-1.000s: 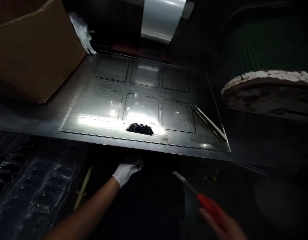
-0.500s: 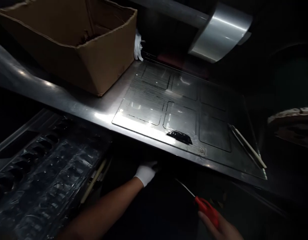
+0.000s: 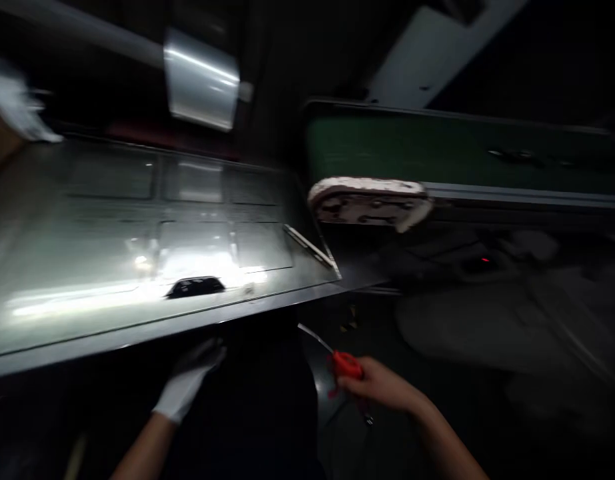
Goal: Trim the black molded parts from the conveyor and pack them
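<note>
My right hand (image 3: 374,383) is bare and wrapped round a red air blow gun (image 3: 348,365), its thin metal nozzle pointing up and left toward the table's front edge. A metal fitting shows below the grip. My left hand (image 3: 187,380) wears a white glove and hangs in the dark in front of the table edge. Its fingertips are dark and smeared, so whether they hold anything does not show. Nearest above it, a glossy black curved piece (image 3: 197,287) lies on the clear sheet (image 3: 107,260) covering the metal table.
A pale stick-like tool (image 3: 310,247) rests at the sheet's right end. Behind hangs a shiny roll (image 3: 202,80). White cloth (image 3: 17,100) is at far left. To the right runs a green conveyor belt (image 3: 397,147) with a worn, pale end (image 3: 370,200) and small dark items on it.
The view has swung right: the cardboard box and plastic trays have mostly left the picture, and the conveyor has come in. The right hand still grips the blow gun.
</note>
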Demonstrator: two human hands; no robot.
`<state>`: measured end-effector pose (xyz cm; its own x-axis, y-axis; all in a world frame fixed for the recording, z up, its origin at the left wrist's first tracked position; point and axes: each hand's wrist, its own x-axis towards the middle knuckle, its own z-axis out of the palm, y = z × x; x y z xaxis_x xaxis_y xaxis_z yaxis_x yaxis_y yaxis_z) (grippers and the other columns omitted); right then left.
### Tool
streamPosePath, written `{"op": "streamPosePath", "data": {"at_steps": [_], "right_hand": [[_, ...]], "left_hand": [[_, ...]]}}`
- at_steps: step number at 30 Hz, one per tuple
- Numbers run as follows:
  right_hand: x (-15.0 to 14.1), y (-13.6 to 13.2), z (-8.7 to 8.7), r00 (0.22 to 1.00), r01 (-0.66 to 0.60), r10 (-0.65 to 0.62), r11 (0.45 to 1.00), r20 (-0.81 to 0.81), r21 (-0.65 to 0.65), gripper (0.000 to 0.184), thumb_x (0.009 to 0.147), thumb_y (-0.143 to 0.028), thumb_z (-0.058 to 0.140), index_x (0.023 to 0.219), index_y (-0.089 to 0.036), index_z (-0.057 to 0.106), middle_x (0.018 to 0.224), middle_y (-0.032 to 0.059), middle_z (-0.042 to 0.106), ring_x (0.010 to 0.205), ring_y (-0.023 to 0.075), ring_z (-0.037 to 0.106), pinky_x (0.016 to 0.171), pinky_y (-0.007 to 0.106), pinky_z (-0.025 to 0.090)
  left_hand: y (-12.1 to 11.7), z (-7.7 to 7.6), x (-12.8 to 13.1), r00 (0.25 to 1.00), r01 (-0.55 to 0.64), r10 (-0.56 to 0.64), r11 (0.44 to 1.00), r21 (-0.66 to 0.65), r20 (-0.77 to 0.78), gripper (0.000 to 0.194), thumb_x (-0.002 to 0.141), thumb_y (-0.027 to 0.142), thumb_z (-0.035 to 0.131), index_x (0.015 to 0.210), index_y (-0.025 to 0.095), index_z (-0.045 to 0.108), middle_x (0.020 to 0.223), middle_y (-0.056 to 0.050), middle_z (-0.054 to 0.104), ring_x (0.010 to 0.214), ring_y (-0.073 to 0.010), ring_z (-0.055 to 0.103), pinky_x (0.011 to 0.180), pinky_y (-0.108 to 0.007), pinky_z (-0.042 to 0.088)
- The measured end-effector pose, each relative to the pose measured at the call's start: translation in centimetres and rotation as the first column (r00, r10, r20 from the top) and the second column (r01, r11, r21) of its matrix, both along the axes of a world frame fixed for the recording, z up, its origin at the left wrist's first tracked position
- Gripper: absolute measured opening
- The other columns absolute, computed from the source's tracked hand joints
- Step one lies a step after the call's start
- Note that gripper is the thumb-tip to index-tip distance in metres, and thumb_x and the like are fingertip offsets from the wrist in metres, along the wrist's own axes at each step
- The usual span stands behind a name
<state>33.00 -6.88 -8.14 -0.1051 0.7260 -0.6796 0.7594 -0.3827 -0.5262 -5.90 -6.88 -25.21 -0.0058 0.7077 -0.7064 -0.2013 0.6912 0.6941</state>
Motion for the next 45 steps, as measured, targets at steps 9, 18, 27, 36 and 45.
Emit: {"op": "streamPosePath", "data": {"at_steps": [9,18,27,36,45], "right_hand": [[5.6,0.1,-3.8,0.899,0.400,-0.436,0.771,-0.048,0.495,0.052,0.078,-0.055,0.081,0.116,-0.020,0.082,0.095,0.0093,0.084,0.093,0.0337,0.078,0.091,0.046,0.062],[3.0,3.0,-5.6,0.699,0.526,-0.679,0.276,-0.224,0.804,0.060,0.092,-0.058,0.068,0.132,-0.012,0.069,0.145,0.0173,0.066,0.141,0.0318,0.057,0.122,0.049,0.041],[-2.1,8.4,-8.5,0.799,0.584,-0.573,0.666,-0.185,0.464,0.052,0.076,-0.069,0.071,0.077,-0.017,0.070,0.076,0.0191,0.076,0.078,0.0388,0.075,0.073,0.051,0.061],[-19.3,4.3,5.9,0.765,0.011,0.434,0.729,-0.476,0.684,0.017,0.101,-0.028,0.066,0.116,-0.025,0.073,0.098,0.0041,0.071,0.080,0.0149,0.067,0.068,0.025,0.054],[-24.2,7.2,7.8,0.681,-0.279,0.696,0.534,-0.228,0.798,0.007,0.096,-0.016,0.058,0.094,-0.019,0.064,0.083,-0.0003,0.063,0.066,0.0112,0.056,0.059,0.025,0.041]], "left_hand": [[-1.9,8.7,-0.2,0.938,0.143,-0.128,0.989,-0.022,0.321,0.051,0.089,0.038,0.082,0.135,0.018,0.070,0.145,-0.013,0.069,0.136,-0.0320,0.063,0.122,-0.039,0.047],[-2.6,17.2,1.4,0.936,-0.153,0.148,0.988,-0.009,0.319,0.038,0.071,0.042,0.095,0.100,0.023,0.080,0.129,-0.009,0.076,0.112,-0.0376,0.076,0.105,-0.051,0.061],[-1.2,20.3,0.9,0.755,-0.440,0.138,0.831,0.340,0.641,0.027,0.085,0.040,0.086,0.110,0.039,0.077,0.145,-0.002,0.069,0.111,-0.0220,0.077,0.090,-0.029,0.065],[-1.2,19.8,0.2,0.831,-0.481,0.236,0.761,0.436,0.504,0.027,0.086,0.040,0.085,0.111,0.038,0.077,0.149,-0.001,0.067,0.126,-0.0285,0.071,0.103,-0.038,0.062],[-1.4,20.1,-1.0,0.922,-0.385,0.303,0.794,0.470,0.242,0.048,0.074,0.047,0.093,0.115,0.028,0.079,0.148,-0.011,0.067,0.130,-0.0420,0.066,0.110,-0.053,0.057]]}}
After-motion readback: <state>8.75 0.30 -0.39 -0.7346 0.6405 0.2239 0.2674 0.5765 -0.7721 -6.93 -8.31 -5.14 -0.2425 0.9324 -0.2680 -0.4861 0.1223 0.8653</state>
